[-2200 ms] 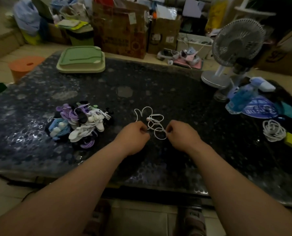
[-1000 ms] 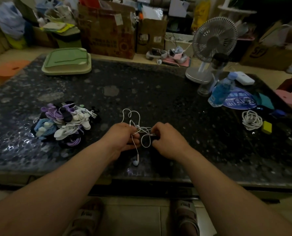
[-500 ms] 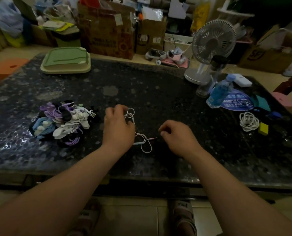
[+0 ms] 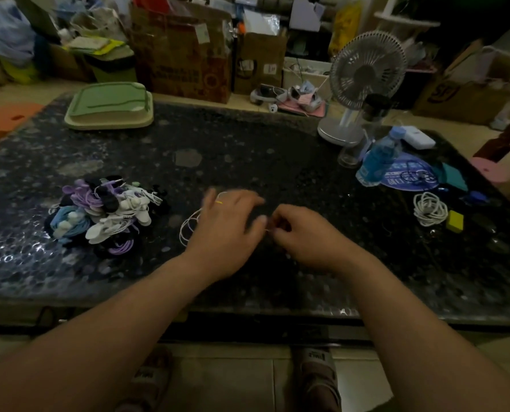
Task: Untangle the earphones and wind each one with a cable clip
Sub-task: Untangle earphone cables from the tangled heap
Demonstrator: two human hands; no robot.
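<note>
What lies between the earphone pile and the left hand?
Head view: a loop of white earphone cable beside the left hand, right of the pile.

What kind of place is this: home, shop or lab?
Probably a home or back room used for piecework, not a lab: cardboard boxes crowd behind the table, which bears a desk fan and a heap of wound earphones.

Bare desk (image 4: 247, 138) lies beyond the hands; a clip pile (image 4: 105, 215) crowds the left, bottle (image 4: 378, 159) and fan (image 4: 363, 84) the right.
</note>
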